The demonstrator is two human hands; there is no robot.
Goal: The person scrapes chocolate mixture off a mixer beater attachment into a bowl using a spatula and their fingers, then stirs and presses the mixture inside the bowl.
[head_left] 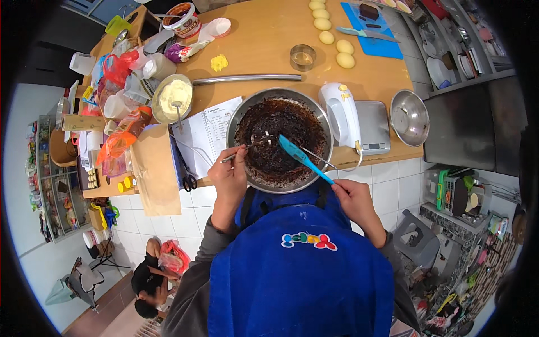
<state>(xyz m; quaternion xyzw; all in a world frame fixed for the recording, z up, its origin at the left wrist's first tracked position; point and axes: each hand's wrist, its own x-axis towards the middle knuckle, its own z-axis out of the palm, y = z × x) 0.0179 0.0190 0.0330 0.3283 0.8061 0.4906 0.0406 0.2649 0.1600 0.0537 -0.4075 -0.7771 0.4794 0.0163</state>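
A wide metal bowl [330, 132] at the table's near edge holds a dark brown, sticky mixture [261, 115] smeared up its walls. My left hand [231, 174], on the bowl's left, grips a thin metal utensil [247, 147]; its far end is coated in the mixture, so its kind is unclear. From the right, my right hand [356, 202] is closed around the end of a blue spatula [297, 151]. The spatula's blade is over the mixture, close to the metal utensil's tip. Another thin metal rod [321, 159] slants across the bowl's right rim.
Right of the bowl are a white hand mixer [339, 115], a kitchen scale [373, 126] and a smaller metal bowl [409, 117]. Leftward lie a notebook [210, 135], scissors [190, 181] and a bowl of pale cream [174, 98]. Dough balls [323, 24] line the back. A person [150, 278] sits lower left.
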